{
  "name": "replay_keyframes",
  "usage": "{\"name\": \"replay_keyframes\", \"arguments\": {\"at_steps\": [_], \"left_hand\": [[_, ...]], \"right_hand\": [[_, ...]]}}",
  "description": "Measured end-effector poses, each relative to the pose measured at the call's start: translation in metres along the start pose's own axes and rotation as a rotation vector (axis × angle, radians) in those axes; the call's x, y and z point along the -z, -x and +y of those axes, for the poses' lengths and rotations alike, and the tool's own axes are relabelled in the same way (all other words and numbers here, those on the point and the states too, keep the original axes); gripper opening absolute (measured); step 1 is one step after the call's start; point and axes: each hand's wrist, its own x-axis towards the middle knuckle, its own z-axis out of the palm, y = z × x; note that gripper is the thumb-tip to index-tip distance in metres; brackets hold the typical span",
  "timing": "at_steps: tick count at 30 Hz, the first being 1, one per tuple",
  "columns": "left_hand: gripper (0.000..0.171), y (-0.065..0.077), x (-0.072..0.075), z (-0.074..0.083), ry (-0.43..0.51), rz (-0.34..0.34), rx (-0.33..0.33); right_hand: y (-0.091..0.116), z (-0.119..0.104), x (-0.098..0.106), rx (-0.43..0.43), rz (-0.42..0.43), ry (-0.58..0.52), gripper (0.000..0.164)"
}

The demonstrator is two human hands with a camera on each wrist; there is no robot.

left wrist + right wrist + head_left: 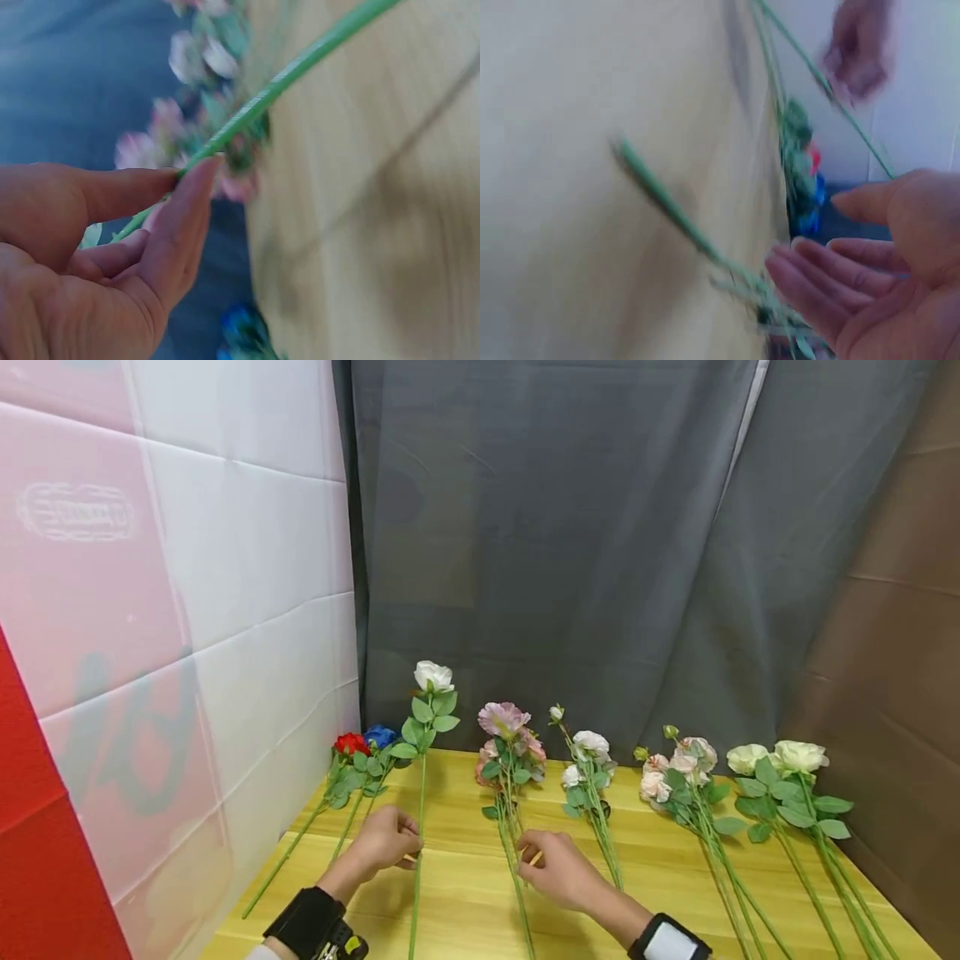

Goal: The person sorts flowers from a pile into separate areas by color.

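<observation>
— Green stem point(285, 79) is what the left hand point(386, 842) is pinching, thumb against forefinger, partway down its length. It belongs to the white rose point(433, 676), which is reaching up toward the grey curtain point(570, 543).

— Why is it being held there, do you think?

— Probably because a grip at mid-stem is keeping the long flower balanced; the bloom end is lifting slightly off the wooden table point(795, 877), judging by the left wrist view.

— And the right hand point(558, 868)?

— It is resting over the stems of the pink bunch point(506, 735). From the head view the fingers are looking curled, but the right wrist view is showing them fairly loose and spread, with the stems just beside the fingertips point(795, 262). It is blurred, so I cannot tell whether anything is being gripped.

— What else is lying around?

— A red rose point(351, 743) and a blue rose point(380, 736) beside the white wall point(247, 568), plus more pale bunches lined up side by side to the right, heads all pointing at the curtain.
</observation>
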Motion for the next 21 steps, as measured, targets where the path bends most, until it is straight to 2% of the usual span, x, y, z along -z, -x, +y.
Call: {"name": "replay_keyframes", "arguments": {"at_steps": [1,4,8,10,15,21], "left_hand": [[0.003,0.000,-0.006,0.006,0.033,-0.013,-0.014],[0.010,-0.001,-0.028,0.026,0.105,-0.061,-0.050],[0.011,-0.005,-0.061,0.042,0.179,-0.123,-0.061],[0.011,-0.006,-0.076,0.047,0.209,-0.139,-0.061],[0.013,-0.009,-0.105,0.054,0.255,-0.139,-0.091],[0.014,-0.012,-0.126,0.057,0.280,-0.153,-0.137]], "right_hand": [[0.005,-0.003,-0.004,-0.003,-0.036,-0.062,0.033],[0.021,-0.015,-0.017,-0.032,-0.112,-0.273,0.041],[0.035,-0.026,-0.026,-0.087,-0.115,-0.480,0.039],[0.039,-0.029,-0.026,-0.105,-0.078,-0.511,0.035],[0.049,-0.027,-0.019,-0.138,0.031,-0.494,0.020],[0.061,-0.019,-0.009,-0.158,0.077,-0.452,0.008]]}}
